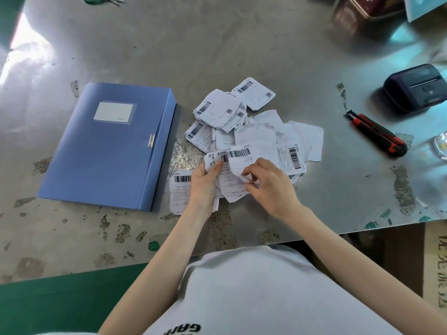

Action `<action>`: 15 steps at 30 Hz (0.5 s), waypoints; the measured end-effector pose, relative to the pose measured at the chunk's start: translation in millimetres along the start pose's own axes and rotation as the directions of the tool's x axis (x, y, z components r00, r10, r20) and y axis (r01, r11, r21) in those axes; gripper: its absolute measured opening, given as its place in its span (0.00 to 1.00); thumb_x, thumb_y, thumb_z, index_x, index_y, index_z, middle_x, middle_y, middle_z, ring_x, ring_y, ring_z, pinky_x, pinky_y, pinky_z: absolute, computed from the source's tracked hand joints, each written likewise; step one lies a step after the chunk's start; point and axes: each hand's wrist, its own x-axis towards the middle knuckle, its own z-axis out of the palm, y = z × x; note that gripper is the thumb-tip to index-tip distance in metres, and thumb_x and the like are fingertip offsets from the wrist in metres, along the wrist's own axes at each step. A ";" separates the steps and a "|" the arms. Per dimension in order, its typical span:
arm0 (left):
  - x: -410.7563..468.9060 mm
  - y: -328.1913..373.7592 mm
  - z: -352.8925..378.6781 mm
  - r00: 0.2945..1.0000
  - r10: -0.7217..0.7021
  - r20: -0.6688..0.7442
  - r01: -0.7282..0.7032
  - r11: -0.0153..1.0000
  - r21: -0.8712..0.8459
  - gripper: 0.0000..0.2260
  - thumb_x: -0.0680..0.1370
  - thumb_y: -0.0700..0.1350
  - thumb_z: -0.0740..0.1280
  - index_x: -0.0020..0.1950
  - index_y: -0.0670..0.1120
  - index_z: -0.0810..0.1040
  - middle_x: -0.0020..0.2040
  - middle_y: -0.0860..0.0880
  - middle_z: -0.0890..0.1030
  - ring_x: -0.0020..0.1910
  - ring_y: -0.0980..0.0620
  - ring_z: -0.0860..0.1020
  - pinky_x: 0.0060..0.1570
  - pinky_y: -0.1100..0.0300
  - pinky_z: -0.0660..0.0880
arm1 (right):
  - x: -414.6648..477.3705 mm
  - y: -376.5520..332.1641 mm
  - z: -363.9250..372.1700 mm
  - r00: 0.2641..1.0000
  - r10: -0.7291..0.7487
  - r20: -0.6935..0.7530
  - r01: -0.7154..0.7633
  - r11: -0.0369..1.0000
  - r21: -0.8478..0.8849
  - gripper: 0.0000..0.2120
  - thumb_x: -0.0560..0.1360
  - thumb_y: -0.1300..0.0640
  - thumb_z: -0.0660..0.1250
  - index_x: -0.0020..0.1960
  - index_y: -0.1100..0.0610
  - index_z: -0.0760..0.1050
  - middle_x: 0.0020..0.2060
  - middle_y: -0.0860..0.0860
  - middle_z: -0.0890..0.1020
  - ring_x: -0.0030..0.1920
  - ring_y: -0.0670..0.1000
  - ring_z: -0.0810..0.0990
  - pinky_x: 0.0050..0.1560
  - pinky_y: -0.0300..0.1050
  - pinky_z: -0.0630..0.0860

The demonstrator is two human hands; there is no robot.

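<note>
A loose heap of white barcode labels (254,126) lies in the middle of the metal table (193,49). My left hand (203,187) grips a small stack of labels (228,182) at the heap's near edge, thumb on top. My right hand (268,182) pinches a curled label (244,157) just above that stack. One flat label (180,189) lies on the table under my left wrist. A shut blue file box (108,146) with a blank tag and a metal clasp lies flat to the left of the heap.
A red and black utility knife (377,134) lies to the right, with a black label printer (416,88) behind it. Green-handled scissors (101,0) sit at the far edge. A dark red box (362,10) stands at the back right. A cardboard box (435,262) stands beside the table.
</note>
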 end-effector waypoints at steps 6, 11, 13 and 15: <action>-2.8 -0.2 -2.1 0.998 -0.004 0.060 0.004 1.000 -0.008 0.10 0.79 0.46 0.64 0.52 0.42 0.81 0.49 0.42 0.85 0.47 0.45 0.84 0.43 0.55 0.81 | 1.6 -7.8 12.3 0.977 0.047 0.208 -0.066 0.994 0.085 0.19 0.73 0.47 0.69 0.57 0.58 0.77 0.52 0.52 0.74 0.54 0.52 0.73 0.57 0.45 0.71; -4.8 -3.3 -5.1 0.995 0.045 0.092 -0.055 0.991 0.118 0.14 0.76 0.36 0.67 0.62 0.37 0.75 0.55 0.40 0.83 0.54 0.41 0.81 0.57 0.44 0.77 | 1.3 -1.9 15.7 0.990 0.114 0.082 -0.123 0.986 0.113 0.23 0.72 0.49 0.71 0.63 0.58 0.74 0.58 0.54 0.71 0.60 0.52 0.67 0.64 0.49 0.67; -6.5 -2.4 -4.3 0.991 0.083 0.102 -0.094 0.989 0.113 0.14 0.76 0.35 0.67 0.62 0.37 0.75 0.53 0.44 0.84 0.55 0.43 0.81 0.55 0.48 0.78 | 2.7 5.2 16.8 0.971 0.208 -0.115 -0.189 0.970 0.152 0.28 0.71 0.55 0.73 0.67 0.60 0.68 0.63 0.55 0.68 0.63 0.51 0.63 0.66 0.47 0.63; -8.5 -0.4 -2.9 0.986 0.122 0.114 -0.135 0.983 0.121 0.14 0.75 0.34 0.68 0.61 0.37 0.75 0.51 0.48 0.85 0.53 0.48 0.82 0.52 0.56 0.79 | 4.0 14.0 13.1 0.921 0.371 -0.118 -0.303 0.874 0.380 0.31 0.71 0.62 0.72 0.70 0.58 0.62 0.63 0.51 0.69 0.63 0.47 0.65 0.66 0.39 0.62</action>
